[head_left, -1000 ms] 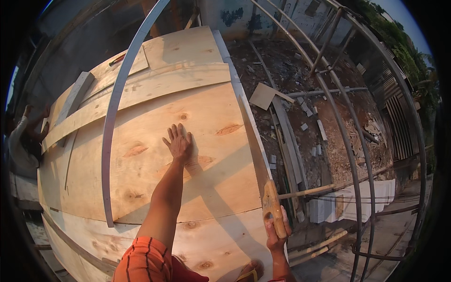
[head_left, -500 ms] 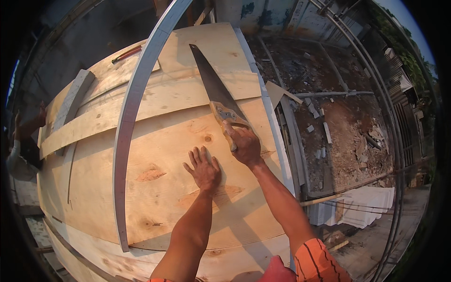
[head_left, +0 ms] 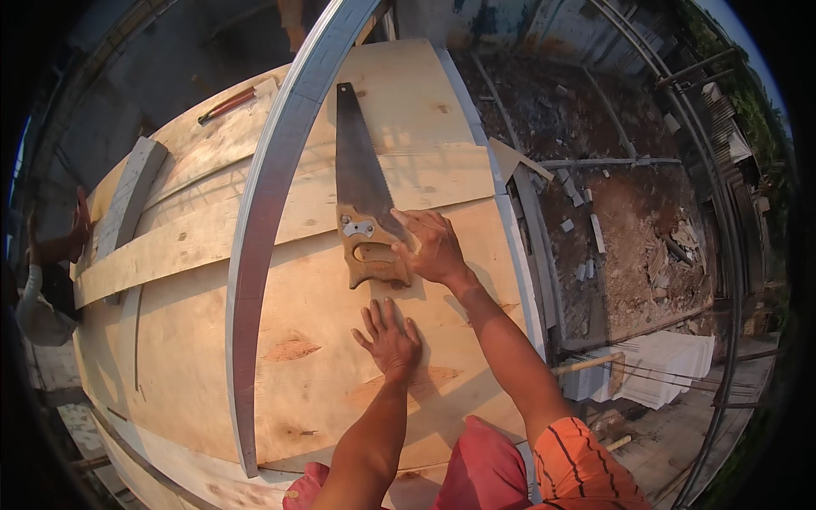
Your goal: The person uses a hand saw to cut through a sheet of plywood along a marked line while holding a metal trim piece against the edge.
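A handsaw [head_left: 359, 191] with a wooden handle and a dark toothed blade lies flat on the plywood sheet [head_left: 340, 374], its blade pointing away from me across a narrower plywood strip [head_left: 178, 246]. My right hand [head_left: 432, 248] is at the saw's right side, no longer wrapped round the handle. Its fingertips reach the edge where blade meets handle; whether they press on it I cannot tell. My left hand [head_left: 394, 347] rests palm down on the plywood just below the handle, fingers spread, holding nothing.
A long metal bar [head_left: 263, 200] arches over the sheet left of the saw. A grey beam [head_left: 134, 191] and red-handled pliers-like tool [head_left: 228, 104] lie farther left. Another person [head_left: 47, 306] is at the left edge. Beyond the sheet's right edge lies lower, rubble-strewn ground [head_left: 646, 246].
My right hand has let go of the saw's handle and shifted to its right side. The saw has turned to lie flat. My left hand stays spread on the plywood.
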A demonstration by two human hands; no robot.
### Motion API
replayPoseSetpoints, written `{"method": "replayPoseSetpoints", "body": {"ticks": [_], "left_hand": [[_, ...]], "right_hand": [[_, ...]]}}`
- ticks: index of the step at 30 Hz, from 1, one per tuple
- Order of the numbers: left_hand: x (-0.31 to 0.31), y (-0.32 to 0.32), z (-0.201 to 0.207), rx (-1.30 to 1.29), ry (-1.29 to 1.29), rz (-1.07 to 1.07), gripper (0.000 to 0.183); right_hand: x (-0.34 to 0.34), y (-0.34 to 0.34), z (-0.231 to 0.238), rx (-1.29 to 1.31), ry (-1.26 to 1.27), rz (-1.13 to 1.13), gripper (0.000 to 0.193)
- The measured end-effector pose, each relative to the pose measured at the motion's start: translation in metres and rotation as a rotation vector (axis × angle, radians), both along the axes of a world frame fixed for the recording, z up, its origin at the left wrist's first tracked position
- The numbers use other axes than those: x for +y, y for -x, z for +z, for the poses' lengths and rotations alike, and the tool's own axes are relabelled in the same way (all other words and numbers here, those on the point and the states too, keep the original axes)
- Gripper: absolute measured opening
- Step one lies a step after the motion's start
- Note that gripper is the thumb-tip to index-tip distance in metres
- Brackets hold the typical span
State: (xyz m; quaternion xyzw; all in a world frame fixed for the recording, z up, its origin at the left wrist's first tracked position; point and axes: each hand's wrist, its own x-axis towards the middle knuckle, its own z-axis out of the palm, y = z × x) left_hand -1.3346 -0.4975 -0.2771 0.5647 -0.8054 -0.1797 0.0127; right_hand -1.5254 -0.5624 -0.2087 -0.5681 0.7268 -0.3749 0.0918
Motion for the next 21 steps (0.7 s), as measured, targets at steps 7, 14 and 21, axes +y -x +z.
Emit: {"method": "replayPoseSetpoints", "body": {"ticks": [7,14,21], "left_hand": [[0.008,0.011,-0.006,0.027,-0.004,-0.026,0.063],[0.009,0.008,-0.005,0.008,0.013,-0.029,0.063],[0.009,0.008,-0.004,0.029,-0.019,-0.004,0.063]], "right_hand": [[0.007,0.211,-0.081,-0.545,-0.261,-0.766,0.054],[-0.029,0.132,-0.058,-0.061,-0.475,-0.896,0.052],[-0.085,0.03,-0.045,-0.382,-0.124,-0.2,0.037]]}}
